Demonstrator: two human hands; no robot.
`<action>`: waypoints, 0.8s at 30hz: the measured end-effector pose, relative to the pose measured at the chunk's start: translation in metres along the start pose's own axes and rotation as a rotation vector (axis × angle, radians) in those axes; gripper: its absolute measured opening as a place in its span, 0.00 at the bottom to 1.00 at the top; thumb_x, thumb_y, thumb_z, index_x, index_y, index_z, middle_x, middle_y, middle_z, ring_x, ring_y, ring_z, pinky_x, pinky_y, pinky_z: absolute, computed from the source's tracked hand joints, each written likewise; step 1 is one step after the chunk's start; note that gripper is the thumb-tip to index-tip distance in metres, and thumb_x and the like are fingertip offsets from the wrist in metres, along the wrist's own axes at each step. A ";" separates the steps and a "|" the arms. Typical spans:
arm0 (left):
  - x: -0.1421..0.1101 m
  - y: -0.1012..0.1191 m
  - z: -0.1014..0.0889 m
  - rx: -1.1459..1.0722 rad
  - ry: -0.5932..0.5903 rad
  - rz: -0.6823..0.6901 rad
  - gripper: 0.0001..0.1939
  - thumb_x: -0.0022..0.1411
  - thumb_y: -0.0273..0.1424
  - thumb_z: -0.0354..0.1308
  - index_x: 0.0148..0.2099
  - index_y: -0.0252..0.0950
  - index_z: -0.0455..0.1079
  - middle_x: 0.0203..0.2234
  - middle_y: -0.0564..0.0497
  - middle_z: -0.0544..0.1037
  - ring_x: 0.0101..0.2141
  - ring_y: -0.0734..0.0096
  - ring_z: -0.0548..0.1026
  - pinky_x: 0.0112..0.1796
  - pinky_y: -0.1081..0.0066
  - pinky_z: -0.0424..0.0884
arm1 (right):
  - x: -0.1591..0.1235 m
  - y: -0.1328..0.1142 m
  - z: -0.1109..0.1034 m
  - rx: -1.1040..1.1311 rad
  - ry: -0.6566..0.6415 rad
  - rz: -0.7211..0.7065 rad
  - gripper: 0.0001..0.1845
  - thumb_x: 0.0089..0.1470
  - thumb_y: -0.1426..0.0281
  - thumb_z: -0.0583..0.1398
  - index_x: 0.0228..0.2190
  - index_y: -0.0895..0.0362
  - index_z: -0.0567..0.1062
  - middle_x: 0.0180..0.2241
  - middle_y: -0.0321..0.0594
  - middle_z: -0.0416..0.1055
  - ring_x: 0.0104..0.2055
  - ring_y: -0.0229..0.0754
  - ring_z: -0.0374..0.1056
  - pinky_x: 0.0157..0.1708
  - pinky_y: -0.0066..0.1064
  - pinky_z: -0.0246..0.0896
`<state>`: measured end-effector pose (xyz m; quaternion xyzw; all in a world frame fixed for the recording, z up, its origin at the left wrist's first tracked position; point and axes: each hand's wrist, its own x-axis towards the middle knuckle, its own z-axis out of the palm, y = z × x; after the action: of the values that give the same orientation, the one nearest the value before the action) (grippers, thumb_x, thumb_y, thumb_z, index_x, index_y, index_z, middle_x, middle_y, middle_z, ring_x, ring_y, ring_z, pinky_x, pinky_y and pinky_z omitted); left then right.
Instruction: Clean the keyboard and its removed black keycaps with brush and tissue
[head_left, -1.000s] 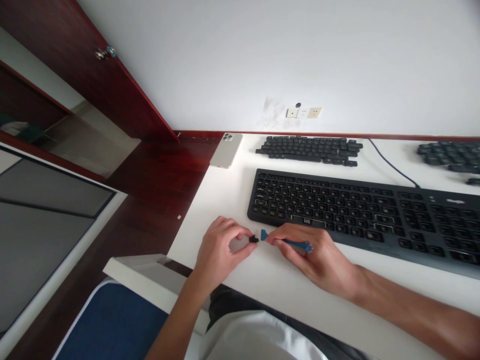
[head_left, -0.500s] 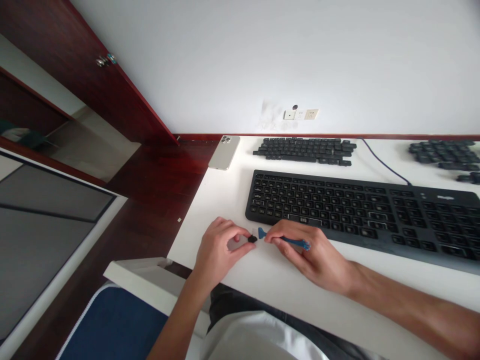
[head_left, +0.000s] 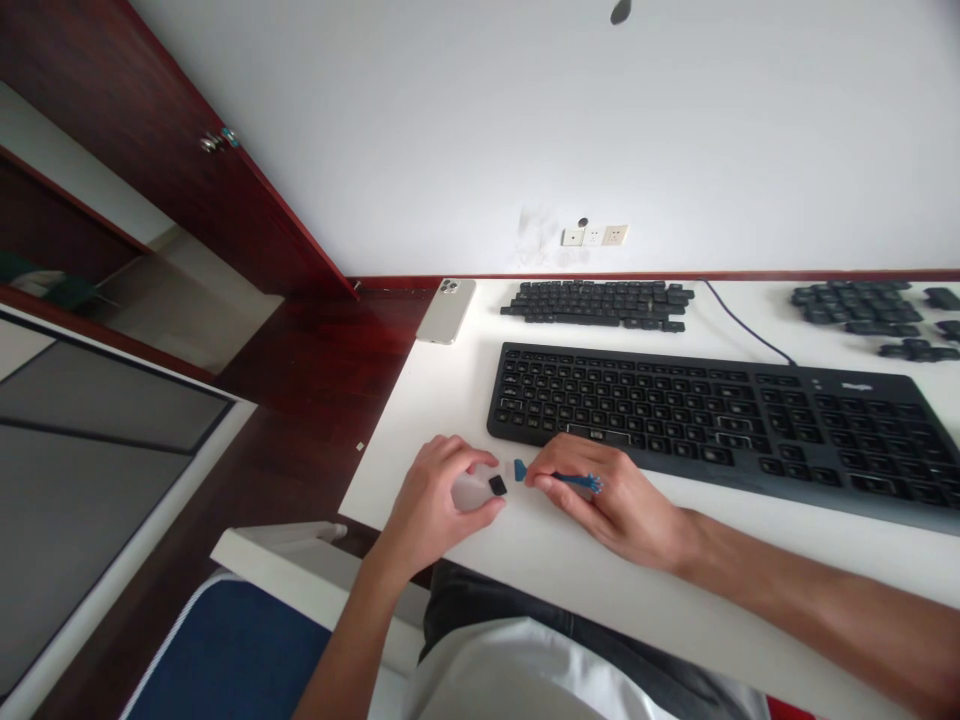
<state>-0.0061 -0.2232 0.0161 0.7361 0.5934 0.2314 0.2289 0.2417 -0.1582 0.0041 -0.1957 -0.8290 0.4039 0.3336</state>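
Note:
A single black keycap point(head_left: 497, 485) lies on the white desk between the thumb and index finger of my left hand point(head_left: 435, 492). Those fingers are spread apart, with a gap on either side of the keycap. My right hand point(head_left: 600, 492) grips a small blue brush point(head_left: 577, 482) like a pen. The brush's flat blue head and pale bristles point left, a little above and right of the keycap. Behind my right hand stands a black keyboard point(head_left: 637, 398) with its keycaps off, leaving exposed key sockets.
Removed keycaps point(head_left: 600, 303) lie in rows behind the keyboard, with another group of keycaps point(head_left: 859, 303) at the right. A pale phone point(head_left: 446, 312) rests at the desk's back left corner. The keyboard cable point(head_left: 750, 322) runs back toward the wall point(head_left: 450, 130).
My left finger and thumb have parted from the keycap, which now lies loose on the desk. My right hand keeps the brush in nearly the same spot. The view has shifted slightly.

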 end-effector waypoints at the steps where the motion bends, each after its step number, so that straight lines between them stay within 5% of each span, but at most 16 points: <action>1: 0.000 0.000 0.001 -0.009 0.012 -0.002 0.13 0.58 0.28 0.71 0.47 0.41 0.78 0.38 0.50 0.77 0.44 0.59 0.74 0.48 0.60 0.71 | 0.000 0.000 0.000 0.014 -0.023 0.000 0.10 0.73 0.68 0.56 0.46 0.56 0.77 0.42 0.46 0.78 0.44 0.44 0.74 0.45 0.38 0.70; 7: 0.000 -0.006 0.006 -0.027 0.064 0.018 0.06 0.61 0.30 0.71 0.41 0.40 0.80 0.33 0.51 0.77 0.40 0.62 0.74 0.45 0.63 0.70 | 0.001 0.004 0.004 0.003 -0.144 -0.037 0.11 0.73 0.68 0.55 0.47 0.57 0.76 0.43 0.45 0.78 0.46 0.44 0.74 0.46 0.37 0.71; 18: 0.001 -0.008 0.009 -0.026 0.098 0.026 0.07 0.59 0.30 0.74 0.39 0.40 0.81 0.29 0.52 0.76 0.38 0.63 0.74 0.43 0.65 0.69 | -0.001 0.004 0.007 -0.078 -0.112 -0.096 0.11 0.73 0.68 0.55 0.48 0.57 0.77 0.43 0.44 0.79 0.46 0.44 0.75 0.45 0.37 0.72; 24: 0.001 -0.009 0.010 -0.031 0.092 0.007 0.08 0.59 0.31 0.75 0.40 0.41 0.81 0.30 0.52 0.76 0.38 0.63 0.73 0.43 0.64 0.69 | -0.003 0.006 0.006 -0.095 0.031 -0.085 0.10 0.72 0.70 0.57 0.48 0.58 0.78 0.45 0.45 0.80 0.47 0.43 0.76 0.48 0.35 0.72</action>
<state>-0.0068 -0.2216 0.0025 0.7232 0.5971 0.2748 0.2119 0.2396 -0.1598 -0.0041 -0.1822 -0.8495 0.3465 0.3537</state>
